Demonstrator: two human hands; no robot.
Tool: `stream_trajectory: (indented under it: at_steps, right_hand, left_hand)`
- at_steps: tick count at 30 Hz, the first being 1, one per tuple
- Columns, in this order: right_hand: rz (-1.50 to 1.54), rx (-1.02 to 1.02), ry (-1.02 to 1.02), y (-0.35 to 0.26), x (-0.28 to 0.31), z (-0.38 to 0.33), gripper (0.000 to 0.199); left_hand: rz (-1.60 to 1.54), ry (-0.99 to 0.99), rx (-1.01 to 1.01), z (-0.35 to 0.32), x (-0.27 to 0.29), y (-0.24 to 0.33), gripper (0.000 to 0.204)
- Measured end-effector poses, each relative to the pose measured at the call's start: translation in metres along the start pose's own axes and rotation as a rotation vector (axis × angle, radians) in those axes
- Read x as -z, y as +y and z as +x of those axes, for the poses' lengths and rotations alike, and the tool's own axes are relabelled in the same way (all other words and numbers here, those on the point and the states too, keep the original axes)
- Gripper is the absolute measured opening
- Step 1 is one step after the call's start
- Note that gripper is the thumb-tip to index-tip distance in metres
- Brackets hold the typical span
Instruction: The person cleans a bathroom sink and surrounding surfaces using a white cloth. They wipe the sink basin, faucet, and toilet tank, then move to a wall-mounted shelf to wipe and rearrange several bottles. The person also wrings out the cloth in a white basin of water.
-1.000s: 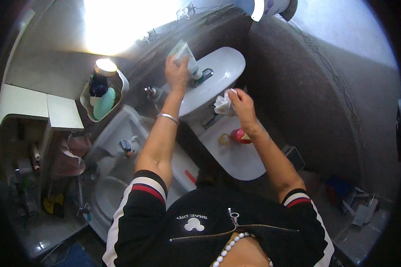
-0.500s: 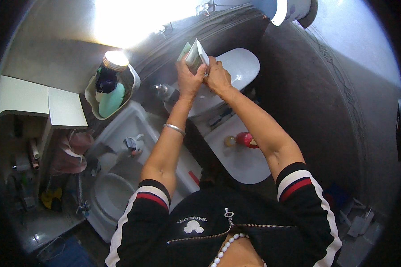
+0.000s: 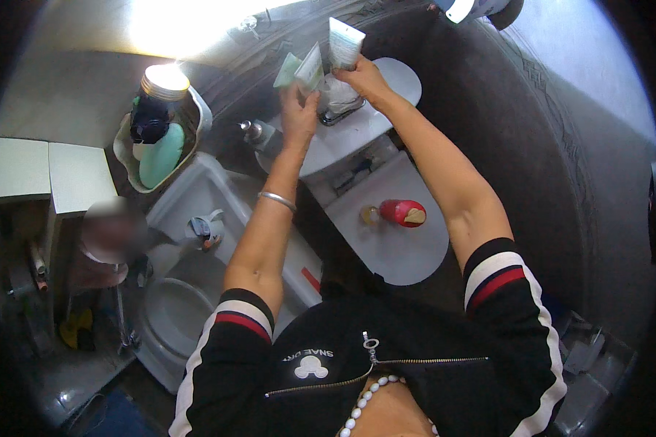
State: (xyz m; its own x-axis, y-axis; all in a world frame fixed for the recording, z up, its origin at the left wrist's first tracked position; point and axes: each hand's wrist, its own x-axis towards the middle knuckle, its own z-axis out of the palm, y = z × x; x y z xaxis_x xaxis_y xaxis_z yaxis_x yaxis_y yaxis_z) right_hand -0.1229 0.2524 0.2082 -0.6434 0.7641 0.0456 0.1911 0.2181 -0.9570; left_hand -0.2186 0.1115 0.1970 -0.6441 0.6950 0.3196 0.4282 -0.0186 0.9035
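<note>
Above the toilet tank (image 3: 404,86), my left hand (image 3: 299,115) is closed around two squeeze tubes: a pale green tube (image 3: 287,71) and a white-and-green tube (image 3: 310,69). Just to the right, my right hand (image 3: 372,81) grips a white squeeze tube (image 3: 345,44) by its lower end, its flat end pointing up. Between and below the hands, a white crumpled thing (image 3: 340,95) sits in a dark-rimmed holder on the tank; its kind is unclear. A clear pump bottle (image 3: 261,135) stands beside my left wrist.
On the closed toilet lid (image 3: 408,258) lie a red bottle (image 3: 401,213) and a small clear bottle (image 3: 370,215). Left are a white washbasin (image 3: 229,280) with a faucet (image 3: 205,230), a basket (image 3: 200,120) holding a jar and a green bottle, and a white shelf unit (image 3: 80,175).
My hands have come apart. The right hand has drawn the white tube up and to the right, away from the two tubes in my left hand.
</note>
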Motion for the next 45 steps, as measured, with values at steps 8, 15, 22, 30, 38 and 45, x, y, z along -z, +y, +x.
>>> stream_trajectory:
  at_steps: [8,15,22,30,38,45]
  right_hand:
    - [-0.173,-0.077,-0.125,0.017,-0.014,-0.006,0.049]
    - [-0.095,0.003,-0.152,0.028,-0.02,-0.006,0.044]
    - [-0.275,0.002,-0.149,0.014,-0.016,-0.004,0.041]
    - [-0.296,0.014,-0.076,0.017,-0.012,-0.002,0.051]
    - [-0.233,0.031,-0.165,0.013,0.0,0.004,0.055]
    - [-0.265,0.082,-0.121,0.015,0.004,0.007,0.056]
  left_hand:
    - [0.041,0.116,-0.054,0.003,-0.003,0.011,0.042]
    - [0.243,0.153,-0.133,-0.006,-0.001,0.019,0.049]
    - [0.338,0.158,-0.071,-0.011,0.0,0.029,0.063]
    - [0.365,0.078,-0.13,-0.006,-0.008,0.019,0.061]
    - [0.327,0.076,-0.111,-0.004,-0.004,0.016,0.058]
    - [0.288,0.082,-0.07,0.009,0.001,0.018,0.051]
